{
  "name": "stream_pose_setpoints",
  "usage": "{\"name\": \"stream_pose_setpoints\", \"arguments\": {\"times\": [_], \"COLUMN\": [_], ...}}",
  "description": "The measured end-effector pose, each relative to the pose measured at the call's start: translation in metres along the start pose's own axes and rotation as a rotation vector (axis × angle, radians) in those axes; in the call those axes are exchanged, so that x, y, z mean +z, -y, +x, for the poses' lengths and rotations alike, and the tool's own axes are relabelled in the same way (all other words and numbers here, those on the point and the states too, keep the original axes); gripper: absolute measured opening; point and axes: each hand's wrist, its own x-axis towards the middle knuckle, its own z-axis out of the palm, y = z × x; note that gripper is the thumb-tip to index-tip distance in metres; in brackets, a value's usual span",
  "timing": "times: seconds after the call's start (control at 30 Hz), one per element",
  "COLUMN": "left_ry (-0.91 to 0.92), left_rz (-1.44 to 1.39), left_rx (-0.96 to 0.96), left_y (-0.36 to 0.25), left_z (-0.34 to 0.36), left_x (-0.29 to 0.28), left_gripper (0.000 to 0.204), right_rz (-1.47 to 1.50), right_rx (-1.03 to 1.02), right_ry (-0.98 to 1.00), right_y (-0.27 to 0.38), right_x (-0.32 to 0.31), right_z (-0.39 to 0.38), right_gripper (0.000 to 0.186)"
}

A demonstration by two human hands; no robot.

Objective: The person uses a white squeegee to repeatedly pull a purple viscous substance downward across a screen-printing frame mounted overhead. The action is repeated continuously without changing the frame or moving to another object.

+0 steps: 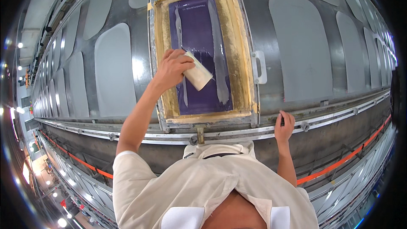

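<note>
My left hand (174,65) is closed around the upper end of a cream-coloured roll or pad (198,74), tilted over the middle of a screen-printing frame (160,72). Whether its lower end touches the purple screen (197,29) I cannot tell. Streaks of grey ink (219,55) run down both long sides of that screen, and a ragged wet line crosses its middle. My right hand (286,126) is away from the frame, to its right by the table's near rail. Its fingers are curled around something small and dark that I cannot make out.
A white handle (259,67) sticks out from the frame's right side. Large grey rounded panels (113,70) lie in rows on the dark metal table (142,55), left and right. A metal rail (237,135) runs along the near edge, with an orange bar (343,157) below it.
</note>
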Motion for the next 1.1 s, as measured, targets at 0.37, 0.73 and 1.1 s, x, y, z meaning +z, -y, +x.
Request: {"name": "stream_pose_setpoints", "arguments": {"times": [0.37, 0.73, 1.1], "left_ry": [0.14, 0.182, 0.174], "left_rz": [-0.203, -0.109, -0.088], "left_rx": [0.289, 0.158, 0.223], "left_y": [-0.061, -0.012, 0.047], "left_z": [0.03, 0.036, 0.094], "left_x": [0.041, -0.003, 0.019], "left_gripper": [0.038, 0.041, 0.038], "right_rz": [0.038, 0.038, 0.032], "right_rx": [-0.006, 0.059, 0.026], "right_ry": [-0.027, 0.022, -0.021], "right_y": [-0.003, -0.002, -0.004], "right_x": [0.001, -0.002, 0.0], "right_z": [-0.003, -0.003, -0.004], "right_gripper": [0.014, 0.014, 0.013]}}
